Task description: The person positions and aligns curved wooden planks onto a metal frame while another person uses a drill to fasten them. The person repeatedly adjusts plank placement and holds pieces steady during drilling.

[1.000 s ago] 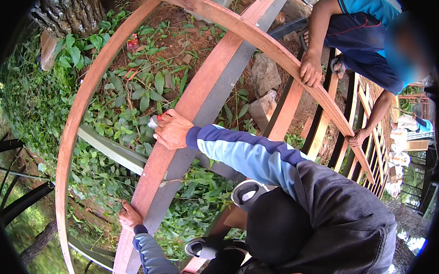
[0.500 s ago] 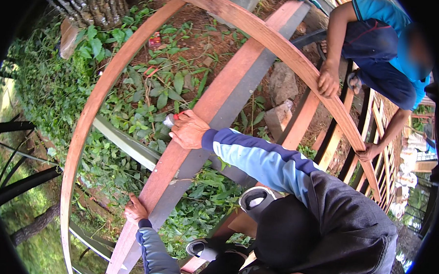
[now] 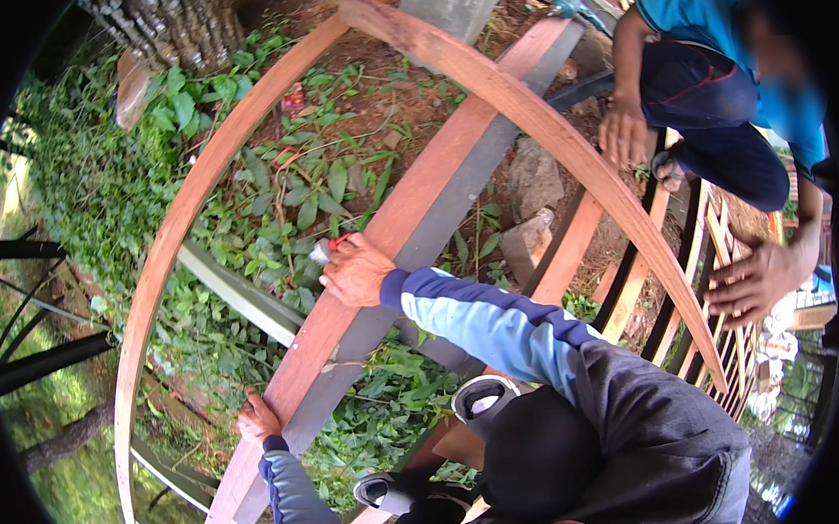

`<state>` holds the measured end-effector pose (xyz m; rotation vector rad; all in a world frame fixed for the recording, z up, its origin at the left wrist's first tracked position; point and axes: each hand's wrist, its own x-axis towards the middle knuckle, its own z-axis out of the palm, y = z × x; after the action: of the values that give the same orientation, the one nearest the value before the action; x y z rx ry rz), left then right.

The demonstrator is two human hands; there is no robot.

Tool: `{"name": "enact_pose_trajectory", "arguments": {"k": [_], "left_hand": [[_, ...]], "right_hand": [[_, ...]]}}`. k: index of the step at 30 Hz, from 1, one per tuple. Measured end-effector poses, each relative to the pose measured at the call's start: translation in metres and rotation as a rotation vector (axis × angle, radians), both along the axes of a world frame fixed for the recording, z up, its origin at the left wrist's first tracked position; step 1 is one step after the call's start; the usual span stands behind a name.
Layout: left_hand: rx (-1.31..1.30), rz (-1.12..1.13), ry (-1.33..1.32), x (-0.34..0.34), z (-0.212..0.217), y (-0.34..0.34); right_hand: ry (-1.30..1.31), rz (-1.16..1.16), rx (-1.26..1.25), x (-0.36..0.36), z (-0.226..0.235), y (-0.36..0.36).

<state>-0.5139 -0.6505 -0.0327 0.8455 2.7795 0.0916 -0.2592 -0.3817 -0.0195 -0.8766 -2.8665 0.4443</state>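
A long reddish wooden plank (image 3: 416,192) lies on a dark metal beam (image 3: 468,185) slanting from lower left to upper right. My left hand (image 3: 259,419) is closed on the plank's left edge near the lower end. Farther up, my right hand (image 3: 356,269) rests on the plank, fingers curled round a small red-and-whitish object (image 3: 323,251) of unclear kind, partly hidden. Two curved wooden strips meet in a point at the top: the left strip (image 3: 170,226) arcs down beside the plants, and the right strip (image 3: 564,134) crosses over the plank.
A co-worker (image 3: 712,90) in a blue shirt crouches at the right, hands off the right strip. A teal power tool (image 3: 572,10) lies by the plank's far end. Stones (image 3: 536,177), plants (image 3: 341,172), a tree trunk (image 3: 166,30) and several slats (image 3: 569,255) surround the beam.
The co-worker has let go of the right curved strip; both those hands are now lifted off with fingers spread. My hands keep their places on the plank. The view has shifted slightly.
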Motion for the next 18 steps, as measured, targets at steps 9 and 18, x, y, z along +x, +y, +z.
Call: {"name": "enact_pose_trajectory", "arguments": {"k": [9,18], "left_hand": [[-0.042,0.032,0.018,0.003,0.006,0.006],[0.004,0.013,0.021,0.007,0.013,0.008]], "right_hand": [[0.066,-0.009,0.019,0.002,-0.001,-0.001],[0.059,-0.017,-0.006,0.002,0.002,0.000]]}}
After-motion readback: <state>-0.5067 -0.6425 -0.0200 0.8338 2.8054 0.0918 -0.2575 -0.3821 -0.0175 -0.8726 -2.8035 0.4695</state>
